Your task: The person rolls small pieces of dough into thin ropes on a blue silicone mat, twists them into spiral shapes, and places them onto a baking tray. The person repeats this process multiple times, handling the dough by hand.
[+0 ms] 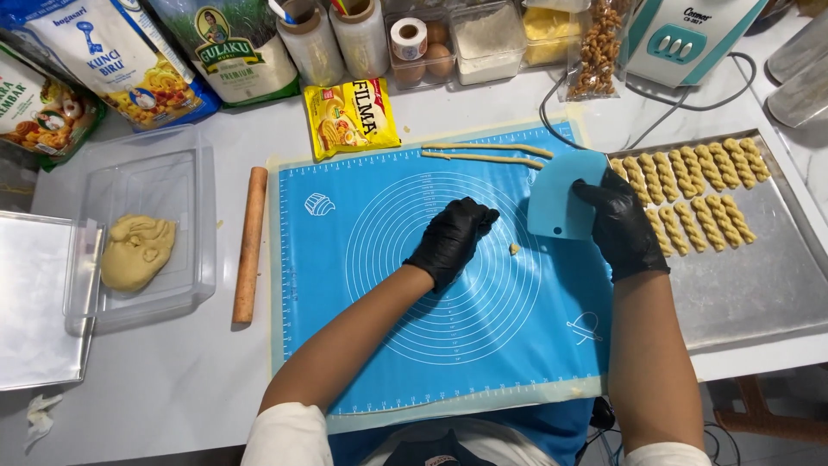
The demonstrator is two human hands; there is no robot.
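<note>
White counter with dough lump (pixel 136 250) in clear tub (pixel 194 181), twists (pixel 694 194) on tray (pixel 750 285); right hand (pixel 623 226) gripping scraper (pixel 565 194), left hand (pixel 453 240) seemingly curled.

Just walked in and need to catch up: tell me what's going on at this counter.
A person in black gloves is working dough on a blue baking mat. The left hand rests flat on the mat; the right hand holds a light blue scraper upright near a small dough crumb. Two thin dough ropes lie at the mat's top edge. Twisted dough sticks line a metal tray at right. A dough lump sits in a clear container beside a wooden rolling pin.
</note>
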